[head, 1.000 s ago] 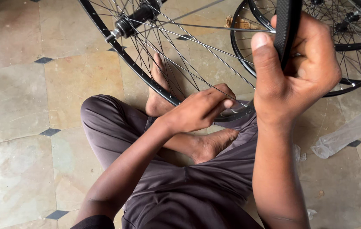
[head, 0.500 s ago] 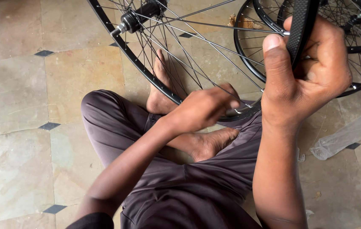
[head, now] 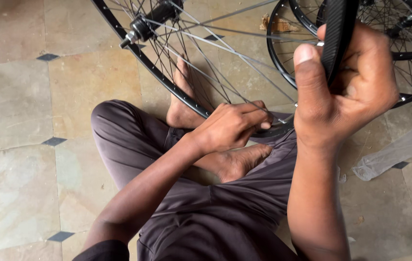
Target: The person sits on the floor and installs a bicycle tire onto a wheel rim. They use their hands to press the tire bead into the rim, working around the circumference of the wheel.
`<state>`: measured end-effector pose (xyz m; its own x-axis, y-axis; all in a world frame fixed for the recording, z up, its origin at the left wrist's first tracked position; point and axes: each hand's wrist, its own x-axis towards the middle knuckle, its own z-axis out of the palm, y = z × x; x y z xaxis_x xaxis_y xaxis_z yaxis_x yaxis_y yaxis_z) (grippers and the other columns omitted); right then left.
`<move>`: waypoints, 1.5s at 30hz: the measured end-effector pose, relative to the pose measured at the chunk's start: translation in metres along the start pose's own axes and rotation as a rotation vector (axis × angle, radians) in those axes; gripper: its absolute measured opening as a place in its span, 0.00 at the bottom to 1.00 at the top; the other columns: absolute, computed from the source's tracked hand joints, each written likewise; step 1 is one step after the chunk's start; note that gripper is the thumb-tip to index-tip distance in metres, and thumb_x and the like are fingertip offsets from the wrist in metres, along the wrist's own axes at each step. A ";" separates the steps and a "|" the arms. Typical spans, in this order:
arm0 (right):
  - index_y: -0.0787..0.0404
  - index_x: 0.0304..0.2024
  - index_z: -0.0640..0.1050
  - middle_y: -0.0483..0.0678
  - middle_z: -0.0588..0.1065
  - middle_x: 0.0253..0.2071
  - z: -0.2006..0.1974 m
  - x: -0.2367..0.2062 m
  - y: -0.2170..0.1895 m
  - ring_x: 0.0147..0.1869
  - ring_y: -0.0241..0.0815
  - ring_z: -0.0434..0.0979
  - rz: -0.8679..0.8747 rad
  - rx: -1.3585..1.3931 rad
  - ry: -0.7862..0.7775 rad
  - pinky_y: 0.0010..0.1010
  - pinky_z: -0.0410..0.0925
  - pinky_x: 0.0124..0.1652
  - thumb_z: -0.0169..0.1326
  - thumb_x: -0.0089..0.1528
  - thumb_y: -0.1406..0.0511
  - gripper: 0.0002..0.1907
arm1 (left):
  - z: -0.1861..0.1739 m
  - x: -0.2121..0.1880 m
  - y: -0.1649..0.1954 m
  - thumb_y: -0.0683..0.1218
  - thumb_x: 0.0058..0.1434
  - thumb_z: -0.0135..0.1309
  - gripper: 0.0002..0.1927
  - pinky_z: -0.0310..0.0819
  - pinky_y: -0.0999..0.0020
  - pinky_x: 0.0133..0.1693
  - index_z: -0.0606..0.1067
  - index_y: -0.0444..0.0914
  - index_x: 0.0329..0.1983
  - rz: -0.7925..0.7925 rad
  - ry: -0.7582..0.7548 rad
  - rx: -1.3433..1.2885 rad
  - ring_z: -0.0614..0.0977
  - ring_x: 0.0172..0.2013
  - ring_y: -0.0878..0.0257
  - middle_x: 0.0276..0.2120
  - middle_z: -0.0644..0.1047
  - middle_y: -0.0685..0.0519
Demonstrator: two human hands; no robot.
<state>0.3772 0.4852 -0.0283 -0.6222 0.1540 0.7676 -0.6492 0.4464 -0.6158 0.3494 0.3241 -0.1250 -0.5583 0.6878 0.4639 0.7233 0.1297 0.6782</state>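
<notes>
Head view showed the right hand [head: 348, 87] raised close to the camera, its fingers [head: 307, 72] wrapped tight around a black rim strip [head: 337, 34]; the thumb lay flat along the strip's near face. The strip ran upright, its long axis rising from the fist and out past the top edge. Below and to the left of that fist, the left hand [head: 232, 126] had its fingers [head: 254, 113] curled and pinched on the lower edge of the bicycle wheel rim [head: 167, 82], just above the lap. From those fingers the rim swept up and away to the left, spokes fanning toward the hub [head: 143, 26]. Beyond the right fist stood more wheels [head: 409, 53]. Right of the right forearm, a clear plastic bag [head: 394, 152] lay on the tiled floor [head: 17, 96].
</notes>
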 end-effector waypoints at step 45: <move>0.72 0.51 0.76 0.48 0.74 0.36 -0.012 -0.005 0.018 0.32 0.32 0.69 0.032 -0.023 0.009 0.20 0.63 0.34 0.65 0.73 0.69 0.13 | 0.002 0.013 0.018 0.39 0.67 0.54 0.09 0.80 0.60 0.43 0.71 0.39 0.50 0.075 0.195 -0.193 0.84 0.45 0.51 0.45 0.76 0.52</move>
<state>0.3741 0.5033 -0.0406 -0.6386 0.1765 0.7490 -0.6184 0.4616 -0.6360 0.3561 0.3368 -0.1077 -0.5869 0.5379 0.6052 0.6852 -0.0682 0.7251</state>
